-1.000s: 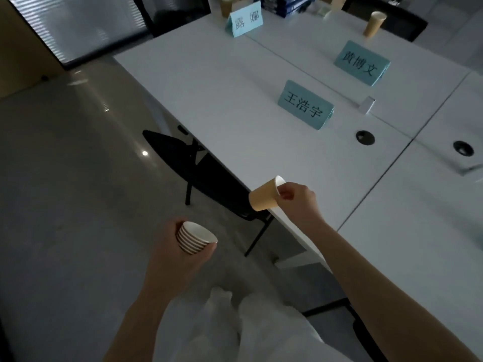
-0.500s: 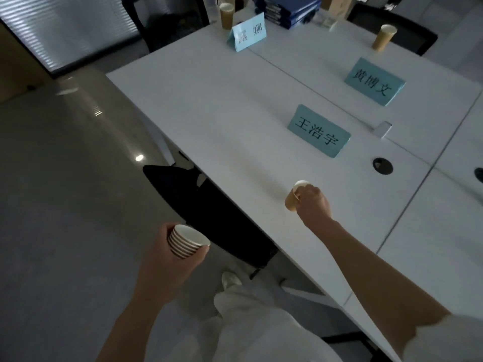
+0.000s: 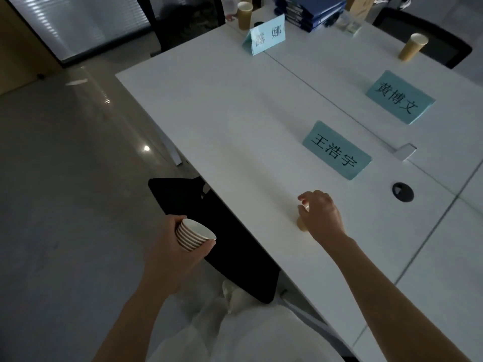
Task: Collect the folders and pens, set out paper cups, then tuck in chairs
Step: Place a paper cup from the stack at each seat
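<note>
Paper cup [image 3: 302,223]: mostly hidden under right hand [image 3: 320,215]. Folder stack [image 3: 311,11]: cut off at top edge. Chair [image 3: 217,231]: partly beneath surface [image 3: 235,113].

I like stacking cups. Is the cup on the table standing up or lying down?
Standing up. The cup sits base-down on the table, right hand gripping its top.

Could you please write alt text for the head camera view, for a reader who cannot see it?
A person's right hand sets a brown paper cup on a white table in front of a teal name card, while the left hand holds a stack of cups. A black chair sits partly under the table; blue folders are stacked at the far end.
</note>
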Demonstrator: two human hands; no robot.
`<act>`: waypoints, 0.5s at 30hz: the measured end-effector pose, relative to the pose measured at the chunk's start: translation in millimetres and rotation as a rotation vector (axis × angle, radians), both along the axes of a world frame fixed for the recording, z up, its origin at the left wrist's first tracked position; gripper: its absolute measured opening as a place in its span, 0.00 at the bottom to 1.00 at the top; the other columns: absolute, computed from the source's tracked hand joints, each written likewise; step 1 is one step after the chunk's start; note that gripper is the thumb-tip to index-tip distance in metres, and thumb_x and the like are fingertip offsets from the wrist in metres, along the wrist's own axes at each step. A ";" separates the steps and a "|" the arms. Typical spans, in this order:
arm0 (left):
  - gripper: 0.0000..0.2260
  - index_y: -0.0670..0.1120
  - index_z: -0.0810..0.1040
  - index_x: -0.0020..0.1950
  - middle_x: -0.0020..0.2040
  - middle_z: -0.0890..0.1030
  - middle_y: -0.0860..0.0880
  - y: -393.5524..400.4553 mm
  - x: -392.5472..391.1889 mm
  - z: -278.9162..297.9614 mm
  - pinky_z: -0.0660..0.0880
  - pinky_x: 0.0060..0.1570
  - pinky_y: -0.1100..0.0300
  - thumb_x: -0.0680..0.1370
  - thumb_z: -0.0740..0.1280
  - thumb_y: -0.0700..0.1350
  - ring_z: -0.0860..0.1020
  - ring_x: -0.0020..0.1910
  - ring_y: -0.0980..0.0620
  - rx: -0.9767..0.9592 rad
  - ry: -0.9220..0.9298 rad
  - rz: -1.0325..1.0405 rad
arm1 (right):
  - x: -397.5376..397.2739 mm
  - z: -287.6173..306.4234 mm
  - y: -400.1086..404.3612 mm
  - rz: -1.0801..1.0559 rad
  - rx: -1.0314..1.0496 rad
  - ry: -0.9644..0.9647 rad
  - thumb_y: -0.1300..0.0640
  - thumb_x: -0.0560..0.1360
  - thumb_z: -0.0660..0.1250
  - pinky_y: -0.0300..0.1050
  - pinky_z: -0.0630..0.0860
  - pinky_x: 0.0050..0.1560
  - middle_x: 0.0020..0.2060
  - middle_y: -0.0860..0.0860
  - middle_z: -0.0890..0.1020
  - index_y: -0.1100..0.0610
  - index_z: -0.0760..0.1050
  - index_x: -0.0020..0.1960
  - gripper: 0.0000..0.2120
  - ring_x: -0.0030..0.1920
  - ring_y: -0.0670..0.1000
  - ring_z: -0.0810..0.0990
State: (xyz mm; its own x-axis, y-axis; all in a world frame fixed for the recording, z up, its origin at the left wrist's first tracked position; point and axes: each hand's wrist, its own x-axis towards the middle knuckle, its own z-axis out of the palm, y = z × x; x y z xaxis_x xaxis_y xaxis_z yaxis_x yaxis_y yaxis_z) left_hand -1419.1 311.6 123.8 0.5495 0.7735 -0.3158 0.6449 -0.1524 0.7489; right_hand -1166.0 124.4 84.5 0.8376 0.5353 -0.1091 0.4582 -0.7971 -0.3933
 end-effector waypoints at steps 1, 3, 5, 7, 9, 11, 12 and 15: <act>0.27 0.58 0.69 0.56 0.47 0.79 0.57 4.1 1.4 -2.0 0.75 0.41 0.59 0.64 0.80 0.53 0.79 0.43 0.59 -0.001 0.004 -0.002 | 1.0 4.4 8.5 0.028 0.028 0.017 0.59 0.76 0.66 0.43 0.73 0.45 0.48 0.52 0.81 0.56 0.79 0.55 0.09 0.50 0.52 0.77; 0.27 0.58 0.69 0.56 0.47 0.79 0.57 11.4 3.8 -1.6 0.75 0.42 0.58 0.64 0.79 0.54 0.79 0.44 0.60 -0.004 0.010 -0.004 | 0.4 12.9 25.6 0.103 0.079 0.040 0.59 0.75 0.66 0.44 0.75 0.47 0.47 0.51 0.81 0.55 0.79 0.55 0.09 0.48 0.50 0.78; 0.27 0.57 0.69 0.57 0.46 0.78 0.58 24.2 5.7 0.1 0.74 0.41 0.60 0.64 0.80 0.52 0.79 0.44 0.60 -0.011 0.003 0.003 | -2.5 18.6 49.5 0.170 0.153 0.055 0.61 0.75 0.67 0.43 0.76 0.48 0.45 0.51 0.82 0.56 0.81 0.53 0.09 0.44 0.50 0.79; 0.27 0.54 0.70 0.57 0.46 0.78 0.58 36.8 6.6 1.9 0.72 0.39 0.65 0.64 0.80 0.51 0.78 0.43 0.61 -0.011 -0.007 0.017 | -10.1 23.3 74.9 0.213 0.209 0.085 0.61 0.74 0.67 0.41 0.76 0.48 0.44 0.51 0.82 0.55 0.81 0.52 0.08 0.40 0.49 0.78; 0.25 0.51 0.72 0.56 0.45 0.79 0.57 53.7 5.5 1.2 0.70 0.35 0.70 0.65 0.80 0.48 0.78 0.42 0.62 -0.018 -0.018 0.047 | -20.5 25.0 103.9 0.255 0.256 0.123 0.62 0.73 0.67 0.42 0.78 0.48 0.43 0.50 0.83 0.55 0.82 0.50 0.08 0.40 0.49 0.80; 0.24 0.48 0.73 0.56 0.45 0.80 0.54 73.7 2.5 -0.4 0.70 0.34 0.71 0.65 0.80 0.47 0.79 0.42 0.61 -0.038 -0.031 0.078 | -34.3 23.7 132.7 0.301 0.286 0.174 0.63 0.73 0.67 0.45 0.79 0.49 0.42 0.50 0.83 0.55 0.82 0.49 0.08 0.41 0.50 0.81; 0.24 0.48 0.73 0.56 0.45 0.81 0.53 87.2 -1.0 -0.1 0.70 0.34 0.71 0.65 0.80 0.47 0.79 0.41 0.61 -0.037 -0.034 0.089 | -42.3 21.9 150.8 0.329 0.296 0.202 0.63 0.73 0.67 0.46 0.79 0.50 0.42 0.50 0.83 0.55 0.82 0.49 0.08 0.42 0.49 0.82; 0.22 0.49 0.73 0.54 0.44 0.80 0.53 124.1 -9.7 2.7 0.71 0.31 0.73 0.67 0.79 0.47 0.78 0.37 0.64 -0.050 -0.050 0.129 | -66.1 25.0 198.4 0.389 0.300 0.268 0.63 0.74 0.66 0.42 0.78 0.52 0.44 0.50 0.83 0.55 0.81 0.50 0.09 0.44 0.47 0.81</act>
